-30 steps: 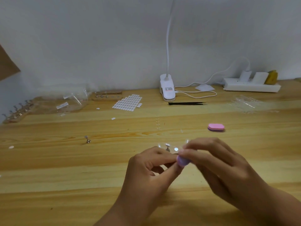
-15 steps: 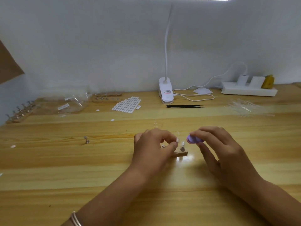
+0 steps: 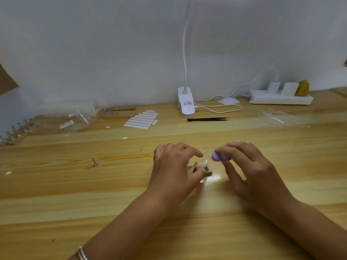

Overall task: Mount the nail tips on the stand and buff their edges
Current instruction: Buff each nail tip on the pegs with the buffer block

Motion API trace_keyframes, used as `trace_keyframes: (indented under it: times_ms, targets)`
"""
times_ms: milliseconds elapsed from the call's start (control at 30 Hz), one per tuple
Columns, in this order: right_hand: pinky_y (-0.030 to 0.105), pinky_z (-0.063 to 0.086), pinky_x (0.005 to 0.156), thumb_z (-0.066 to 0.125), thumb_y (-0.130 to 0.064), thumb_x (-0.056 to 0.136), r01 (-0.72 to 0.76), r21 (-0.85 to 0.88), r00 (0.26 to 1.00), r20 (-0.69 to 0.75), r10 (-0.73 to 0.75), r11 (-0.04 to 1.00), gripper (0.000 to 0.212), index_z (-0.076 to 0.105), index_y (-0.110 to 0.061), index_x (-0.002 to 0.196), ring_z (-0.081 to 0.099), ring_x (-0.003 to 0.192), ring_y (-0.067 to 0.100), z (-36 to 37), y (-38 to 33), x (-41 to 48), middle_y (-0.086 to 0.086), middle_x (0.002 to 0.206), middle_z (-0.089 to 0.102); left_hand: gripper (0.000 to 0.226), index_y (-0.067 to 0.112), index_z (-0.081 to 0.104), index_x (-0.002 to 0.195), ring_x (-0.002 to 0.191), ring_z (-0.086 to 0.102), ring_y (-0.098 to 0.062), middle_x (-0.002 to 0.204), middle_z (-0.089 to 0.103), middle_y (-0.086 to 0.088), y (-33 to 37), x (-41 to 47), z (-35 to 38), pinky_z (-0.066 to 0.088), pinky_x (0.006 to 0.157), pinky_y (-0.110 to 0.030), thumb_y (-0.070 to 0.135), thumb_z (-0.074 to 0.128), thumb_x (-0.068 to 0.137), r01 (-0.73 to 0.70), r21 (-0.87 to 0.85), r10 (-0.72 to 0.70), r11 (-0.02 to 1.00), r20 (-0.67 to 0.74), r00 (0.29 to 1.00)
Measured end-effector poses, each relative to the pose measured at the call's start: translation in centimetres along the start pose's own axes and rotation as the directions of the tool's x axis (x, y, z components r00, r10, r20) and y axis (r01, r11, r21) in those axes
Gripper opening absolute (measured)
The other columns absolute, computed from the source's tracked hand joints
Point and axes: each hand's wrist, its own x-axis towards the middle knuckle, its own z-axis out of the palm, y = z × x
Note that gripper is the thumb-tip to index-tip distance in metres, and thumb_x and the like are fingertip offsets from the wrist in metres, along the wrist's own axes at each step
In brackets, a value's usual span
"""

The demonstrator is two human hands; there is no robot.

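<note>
The small wooden stand (image 3: 208, 173) lies flat just below the middle of the view. Its left part is hidden under the left hand (image 3: 174, 166), whose thumb presses the near edge. At its right end a metal peg (image 3: 206, 168) stands upright and carries one clear nail tip (image 3: 206, 162). The purple oval buffer (image 3: 218, 157) is pinched level in the right hand (image 3: 251, 171) at 1 o'clock of that tip, just beside it. More clear nail tips (image 3: 276, 119) lie at 2 o'clock, well apart.
</note>
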Motion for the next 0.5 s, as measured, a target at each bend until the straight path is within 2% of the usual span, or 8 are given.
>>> trace_keyframes:
  times_ms: [100,167,233,367,500]
  targets:
    - [0.032,0.050,0.086,0.075,0.013,0.075,-0.008,0.001,1.000,-0.011,0.008,1.000,0.034,0.072,-0.001,0.106,0.057,0.097,0.019,-0.1,-0.1,0.0,0.011,0.102,0.068,0.018,0.036,0.069,0.101,0.113,0.045,-0.003,0.107,0.060,0.019,0.8,0.5,0.2,0.000,0.117,-0.035,0.044,0.067,0.085,-0.054,0.056,0.055,0.997,-0.020,0.998]
    - [0.040,0.055,0.086,0.076,0.013,0.074,-0.016,0.003,1.000,-0.020,0.016,1.000,0.035,0.072,-0.002,0.106,0.058,0.096,0.019,-0.2,-0.1,0.0,0.010,0.102,0.068,0.016,0.034,0.068,0.099,0.115,0.045,-0.004,0.107,0.061,0.017,1.1,0.8,0.3,-0.009,0.116,-0.033,0.043,0.065,0.086,-0.070,0.111,0.070,0.991,0.004,0.998]
    - [0.042,0.056,0.086,0.076,0.013,0.074,-0.016,0.006,0.999,-0.028,0.016,1.000,0.036,0.072,-0.002,0.106,0.057,0.097,0.018,-0.2,-0.1,0.0,0.010,0.101,0.068,0.015,0.032,0.064,0.099,0.116,0.046,-0.005,0.106,0.063,0.015,1.2,0.9,0.4,-0.015,0.114,-0.033,0.042,0.062,0.087,-0.086,0.173,0.082,0.981,0.030,0.996]
    - [0.030,0.050,0.085,0.076,0.013,0.073,-0.006,-0.001,0.999,-0.037,0.006,1.000,0.036,0.072,-0.002,0.105,0.060,0.095,0.021,-0.1,-0.1,0.0,0.010,0.101,0.068,0.012,0.031,0.060,0.096,0.110,0.050,-0.004,0.099,0.064,0.015,1.5,1.0,0.5,-0.020,0.113,-0.035,0.039,0.061,0.087,-0.081,0.171,0.075,0.982,0.043,0.996]
    - [0.033,0.050,0.087,0.076,0.014,0.072,-0.012,0.014,0.999,-0.042,0.012,1.000,0.037,0.072,-0.003,0.104,0.059,0.095,0.019,0.0,0.0,0.1,0.008,0.101,0.067,0.002,0.028,0.059,0.088,0.092,0.058,-0.007,0.082,0.065,0.011,1.9,1.0,0.7,-0.019,0.117,-0.037,0.030,0.059,0.088,-0.138,0.152,0.134,0.979,0.036,0.990]
